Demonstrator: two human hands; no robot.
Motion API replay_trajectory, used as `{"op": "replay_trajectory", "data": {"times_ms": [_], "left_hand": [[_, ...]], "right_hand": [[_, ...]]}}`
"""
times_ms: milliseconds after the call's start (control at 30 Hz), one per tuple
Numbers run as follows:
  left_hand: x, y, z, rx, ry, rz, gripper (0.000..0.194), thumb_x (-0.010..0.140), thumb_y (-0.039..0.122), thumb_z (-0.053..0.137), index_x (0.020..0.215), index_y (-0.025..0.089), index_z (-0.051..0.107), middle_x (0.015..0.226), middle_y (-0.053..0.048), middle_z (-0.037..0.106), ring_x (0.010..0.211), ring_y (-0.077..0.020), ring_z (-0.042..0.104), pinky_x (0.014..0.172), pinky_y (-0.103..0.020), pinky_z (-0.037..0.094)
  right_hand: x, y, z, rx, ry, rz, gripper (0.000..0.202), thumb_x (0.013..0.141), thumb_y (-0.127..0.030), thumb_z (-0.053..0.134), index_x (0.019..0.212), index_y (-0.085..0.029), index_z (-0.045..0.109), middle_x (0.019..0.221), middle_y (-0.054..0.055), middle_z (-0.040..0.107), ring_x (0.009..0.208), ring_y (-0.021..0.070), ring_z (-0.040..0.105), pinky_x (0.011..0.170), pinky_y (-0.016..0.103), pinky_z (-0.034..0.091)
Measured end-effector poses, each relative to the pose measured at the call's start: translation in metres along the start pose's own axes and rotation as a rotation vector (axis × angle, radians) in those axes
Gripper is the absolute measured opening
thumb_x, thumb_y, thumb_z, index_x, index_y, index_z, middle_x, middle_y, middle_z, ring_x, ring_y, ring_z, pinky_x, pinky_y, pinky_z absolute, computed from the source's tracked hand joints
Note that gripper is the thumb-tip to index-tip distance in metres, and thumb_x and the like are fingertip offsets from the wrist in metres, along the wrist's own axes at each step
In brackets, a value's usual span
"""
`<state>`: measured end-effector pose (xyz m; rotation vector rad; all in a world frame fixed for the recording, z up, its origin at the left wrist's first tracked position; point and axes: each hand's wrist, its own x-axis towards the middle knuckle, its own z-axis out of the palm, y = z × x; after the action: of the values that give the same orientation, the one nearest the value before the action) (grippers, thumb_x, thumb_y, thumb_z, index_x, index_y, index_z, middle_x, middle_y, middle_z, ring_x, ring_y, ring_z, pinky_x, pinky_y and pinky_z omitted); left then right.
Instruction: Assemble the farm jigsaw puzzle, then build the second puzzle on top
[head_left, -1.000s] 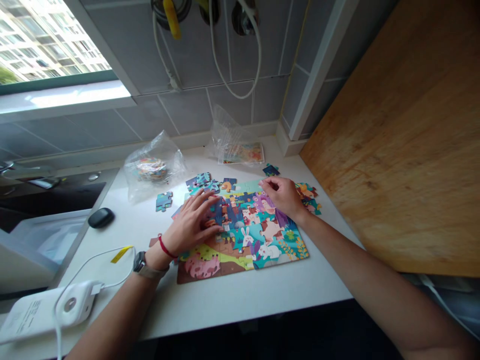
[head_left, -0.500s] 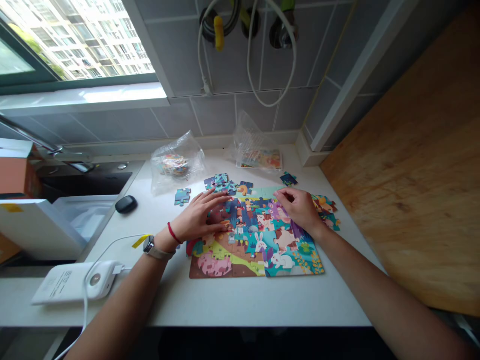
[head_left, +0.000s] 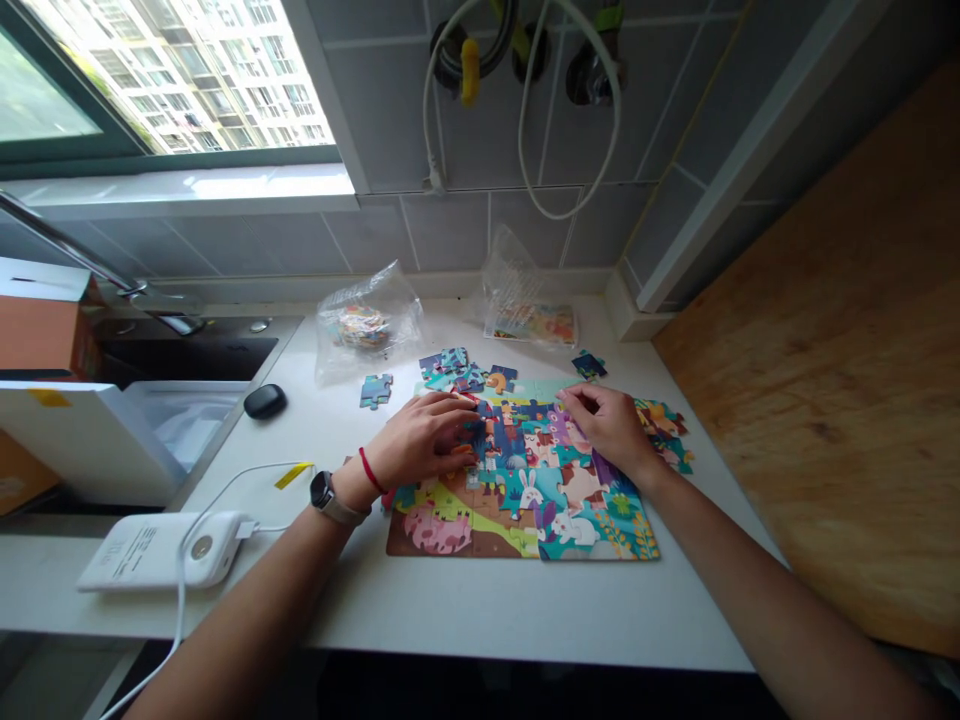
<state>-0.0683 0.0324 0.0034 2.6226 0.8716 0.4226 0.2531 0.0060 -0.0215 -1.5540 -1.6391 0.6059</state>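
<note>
A colourful jigsaw puzzle [head_left: 517,500], with a pink pig and white rabbits on it, lies partly assembled on the white counter. My left hand [head_left: 431,437] rests over its upper left part, palm down, fingers stretched out and slightly bent. Over the upper right part is my right hand [head_left: 604,420], its thumb and forefinger pinched together; anything between them is too small to make out. Loose pieces [head_left: 454,370] lie behind the puzzle, with a single blue piece [head_left: 376,391] to their left and a dark piece [head_left: 589,364] behind my right hand. More pieces [head_left: 664,425] lie at the right.
Behind the puzzle are a clear bag of pieces [head_left: 364,325] and a bagged picture card [head_left: 536,323]. A black mouse [head_left: 265,402] and a white power bank [head_left: 161,550] with a cable lie left. Farther left are a sink [head_left: 187,358] and boxes [head_left: 45,335]. A wooden panel [head_left: 840,380] stands right.
The view has shifted, so the scene sits slightly farther right. My left hand's fingers have drawn a little closer together over the puzzle. My right hand keeps its pinch in about the same place.
</note>
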Motion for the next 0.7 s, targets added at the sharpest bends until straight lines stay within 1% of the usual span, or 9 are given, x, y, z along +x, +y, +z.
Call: {"op": "replay_trajectory", "data": {"times_ms": [133,233,333,500,700], "left_hand": [[0.0,0.003,-0.001,0.005,-0.007,0.006,0.051,0.092,0.055,0.075,0.132,0.025,0.07,0.14,-0.011,0.069,0.13,-0.0316,0.062,0.112,-0.052,0.051],[0.0,0.005,-0.001,0.008,-0.006,0.002,0.053,0.091,0.057,0.075,0.134,0.026,0.07,0.14,-0.011,0.069,0.129,-0.0318,0.062,0.112,-0.052,0.051],[-0.001,0.006,0.001,0.02,-0.002,0.003,0.052,0.092,0.056,0.075,0.134,0.027,0.069,0.139,-0.011,0.069,0.128,-0.0315,0.062,0.111,-0.051,0.051],[-0.003,0.009,0.003,0.044,-0.009,-0.008,0.047,0.092,0.052,0.074,0.132,0.026,0.07,0.138,-0.01,0.068,0.128,-0.0317,0.062,0.111,-0.05,0.051],[-0.003,0.016,0.005,0.056,0.003,-0.022,0.046,0.09,0.047,0.075,0.131,0.027,0.069,0.134,-0.01,0.069,0.127,-0.0317,0.061,0.111,-0.05,0.051]], "right_hand": [[0.0,-0.001,0.0,-0.013,0.0,-0.003,0.032,0.093,-0.044,0.062,0.079,-0.019,0.077,0.073,0.006,0.077,0.065,0.022,0.067,0.063,0.031,0.048],[0.0,-0.001,-0.001,-0.022,-0.001,-0.009,0.032,0.093,-0.044,0.062,0.078,-0.02,0.077,0.071,0.005,0.075,0.063,0.0219,0.066,0.062,0.031,0.048],[0.0,0.0,0.0,-0.024,-0.004,-0.013,0.033,0.093,-0.045,0.061,0.078,-0.02,0.077,0.071,0.005,0.076,0.064,0.0221,0.067,0.062,0.031,0.048],[0.0,0.002,0.001,-0.035,-0.011,-0.008,0.032,0.093,-0.045,0.062,0.08,-0.02,0.077,0.075,0.006,0.077,0.066,0.0223,0.068,0.064,0.032,0.048],[0.0,0.001,0.0,-0.036,-0.015,-0.015,0.032,0.093,-0.045,0.061,0.078,-0.02,0.077,0.073,0.005,0.076,0.064,0.0217,0.066,0.062,0.031,0.047]]}}
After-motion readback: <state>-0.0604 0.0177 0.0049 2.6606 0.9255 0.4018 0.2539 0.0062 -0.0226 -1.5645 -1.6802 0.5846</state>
